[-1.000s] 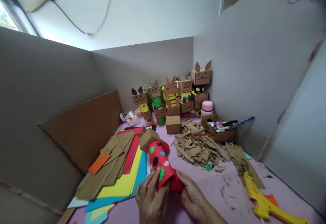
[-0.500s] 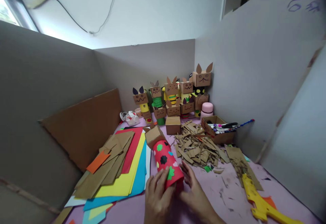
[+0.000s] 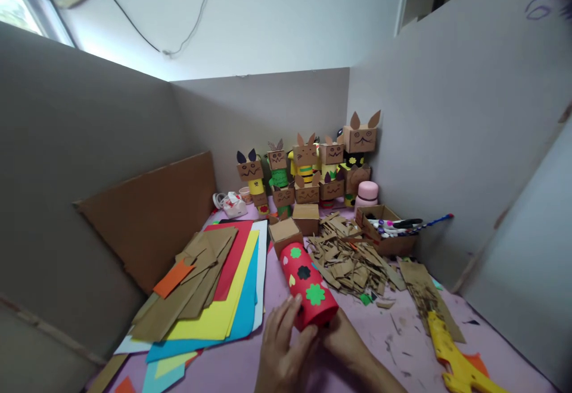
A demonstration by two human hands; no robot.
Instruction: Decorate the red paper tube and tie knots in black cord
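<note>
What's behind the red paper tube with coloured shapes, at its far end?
A small brown cardboard box meets the far end of the red paper tube; the joint itself is hidden. The left hand and right hand cover the tube's near end and underside.

The tube (image 3: 308, 295) is red, dotted with 2 green flowers, 1 black blot and what looks like 1 yellow heart. Paper sheets (image 3: 236, 298) show red, yellow, blue, white. The table (image 3: 393, 328) is lilac, the glue gun (image 3: 449, 354) yellow.
</note>
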